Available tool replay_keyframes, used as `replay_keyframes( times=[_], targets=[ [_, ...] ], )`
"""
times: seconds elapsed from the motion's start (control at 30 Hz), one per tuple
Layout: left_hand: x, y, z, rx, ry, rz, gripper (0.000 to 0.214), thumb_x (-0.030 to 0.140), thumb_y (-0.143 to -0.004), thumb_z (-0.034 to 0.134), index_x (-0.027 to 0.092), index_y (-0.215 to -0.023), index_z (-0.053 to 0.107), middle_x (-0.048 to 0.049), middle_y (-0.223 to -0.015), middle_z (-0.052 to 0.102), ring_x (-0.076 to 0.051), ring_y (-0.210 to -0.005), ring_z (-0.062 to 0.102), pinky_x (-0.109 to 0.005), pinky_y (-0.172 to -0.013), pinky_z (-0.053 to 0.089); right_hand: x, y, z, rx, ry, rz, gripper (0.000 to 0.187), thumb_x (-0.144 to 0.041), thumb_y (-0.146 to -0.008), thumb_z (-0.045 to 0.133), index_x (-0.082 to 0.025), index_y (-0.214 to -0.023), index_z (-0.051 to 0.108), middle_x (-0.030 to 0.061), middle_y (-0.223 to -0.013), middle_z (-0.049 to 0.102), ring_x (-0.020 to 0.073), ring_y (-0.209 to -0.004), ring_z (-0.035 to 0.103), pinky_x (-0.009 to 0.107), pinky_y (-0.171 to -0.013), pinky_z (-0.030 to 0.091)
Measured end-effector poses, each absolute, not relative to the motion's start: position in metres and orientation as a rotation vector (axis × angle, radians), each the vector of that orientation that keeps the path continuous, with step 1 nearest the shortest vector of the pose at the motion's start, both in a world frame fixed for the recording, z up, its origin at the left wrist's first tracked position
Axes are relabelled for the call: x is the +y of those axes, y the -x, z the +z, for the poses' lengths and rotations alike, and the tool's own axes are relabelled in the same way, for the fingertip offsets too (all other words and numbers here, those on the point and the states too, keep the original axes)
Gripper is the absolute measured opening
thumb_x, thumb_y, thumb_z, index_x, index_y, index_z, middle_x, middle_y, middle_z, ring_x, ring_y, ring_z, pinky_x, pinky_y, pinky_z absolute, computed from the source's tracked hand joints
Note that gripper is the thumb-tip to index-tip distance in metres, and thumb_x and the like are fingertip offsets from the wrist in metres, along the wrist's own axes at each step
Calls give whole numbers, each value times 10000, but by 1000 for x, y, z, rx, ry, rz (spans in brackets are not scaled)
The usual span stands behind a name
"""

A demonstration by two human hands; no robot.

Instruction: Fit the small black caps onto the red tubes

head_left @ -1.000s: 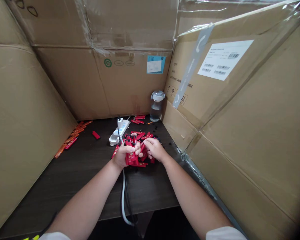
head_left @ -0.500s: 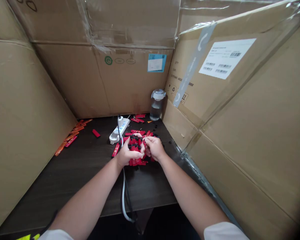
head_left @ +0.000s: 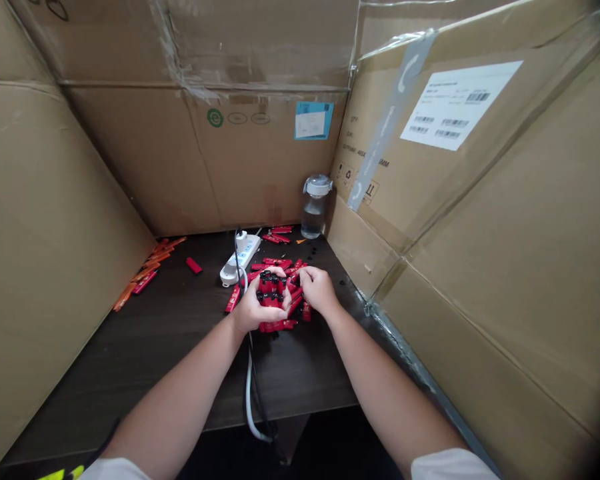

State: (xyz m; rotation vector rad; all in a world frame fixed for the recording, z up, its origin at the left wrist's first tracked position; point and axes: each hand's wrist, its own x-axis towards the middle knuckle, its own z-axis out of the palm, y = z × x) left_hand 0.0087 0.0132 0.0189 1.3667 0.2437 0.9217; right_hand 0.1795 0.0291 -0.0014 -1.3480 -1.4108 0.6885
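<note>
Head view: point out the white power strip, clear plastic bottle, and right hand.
White plastic power strip (head_left: 245,252), head view, on its top.
Clear plastic bottle with grey lid (head_left: 313,220), head view, on its body.
Person's right hand (head_left: 319,291), head view, on its back.

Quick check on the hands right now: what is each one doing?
Left hand: closed, holding a bundle of red sticks.
Right hand: curled against its side; cannot tell whether it is gripping.

Red black-capped sticks (head_left: 270,293), bunched upright, loose ones (head_left: 279,325) scattered around them
</note>
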Motion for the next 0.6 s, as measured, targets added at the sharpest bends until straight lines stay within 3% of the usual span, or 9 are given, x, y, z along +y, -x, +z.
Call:
replay_keyframes(
  times=[0.07, 0.17, 0.3, 0.47, 0.6],
  targets=[
    [13, -9, 18, 236, -1334, 938, 606, 189, -617, 750, 231, -1092, 375, 24, -714, 579, -127, -614, 561, -293, -608, 444, 29, -182, -3, -1536, 1430, 529, 190, -255, -784, 511, -164, -820, 674, 31, -692, 651, 139, -614, 565, 251, -603, 433],
    [14, -10, 16, 219, -1291, 962, 599, 183, -618, 748, 235, -1084, 375, 28, -708, 580, -124, -608, 559, -304, -630, 444, 27, -180, -5, -1590, 1469, 495, 222, -257, -776, 549, -181, -928, 693, 20, -663, 651, 142, -583, 565, 264, -617, 440],
    [16, -11, 14, 220, -1276, 988, 603, 197, -619, 751, 238, -1087, 373, 29, -705, 579, -124, -602, 563, -301, -634, 445, 21, -175, 2, -1447, 1313, 593, 217, -333, -804, 545, -170, -840, 682, 51, -733, 671, 168, -656, 605, 281, -640, 470],
    [17, -7, 19, 251, -1410, 959, 583, 197, -619, 753, 221, -1074, 390, 20, -707, 584, -128, -612, 574, -286, -625, 452, 13, -169, 13, -1406, 1132, 886, 178, -343, -740, 612, -166, -730, 630, 31, -665, 637, 158, -579, 572, 266, -541, 464],
    [12, -6, 25, 281, -1642, 883, 565, 123, -607, 729, 194, -1074, 418, 10, -714, 591, -124, -619, 570, -289, -645, 471, 10, -168, 12, -1484, 1130, 831, 159, -312, -741, 604, -156, -739, 632, 42, -698, 625, 154, -605, 557, 268, -568, 455]
  ],
)
